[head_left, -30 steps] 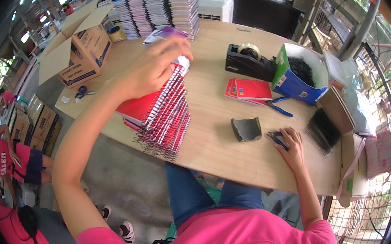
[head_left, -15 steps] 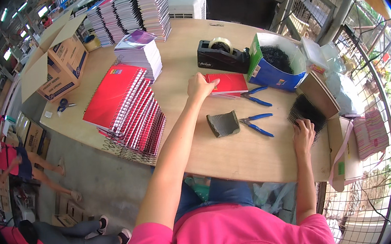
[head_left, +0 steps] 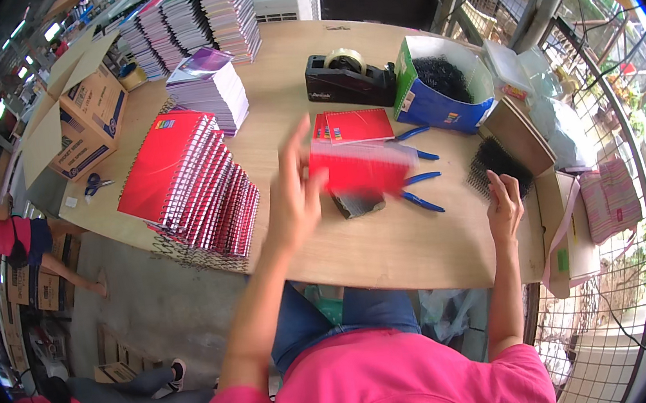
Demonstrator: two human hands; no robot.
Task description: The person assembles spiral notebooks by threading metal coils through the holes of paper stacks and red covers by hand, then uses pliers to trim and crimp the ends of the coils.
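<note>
My left hand (head_left: 295,196) holds a red spiral notebook (head_left: 359,168) by its left edge, lifted and blurred above the wooden table (head_left: 391,249). Under it lie a small dark curved piece (head_left: 359,204) and blue-handled pliers (head_left: 420,191). Another red notebook (head_left: 354,125) lies flat just beyond. My right hand (head_left: 504,202) rests at the table's right side, its fingertips closed on a bunch of black spiral coils (head_left: 496,161). A fanned stack of red spiral notebooks (head_left: 187,180) lies to the left of my left hand.
A black tape dispenser (head_left: 345,77) and a blue box of black coils (head_left: 441,87) stand at the back. A purple-topped notebook stack (head_left: 209,91) and taller stacks (head_left: 228,11) sit at the far left. An open cardboard box (head_left: 85,108) and scissors (head_left: 93,184) are at the left edge. Another person (head_left: 4,235) sits below left.
My left hand left the fanned red stack, reached to the small red pile and lifted one notebook off it. My right hand shifted onto the black coils.
</note>
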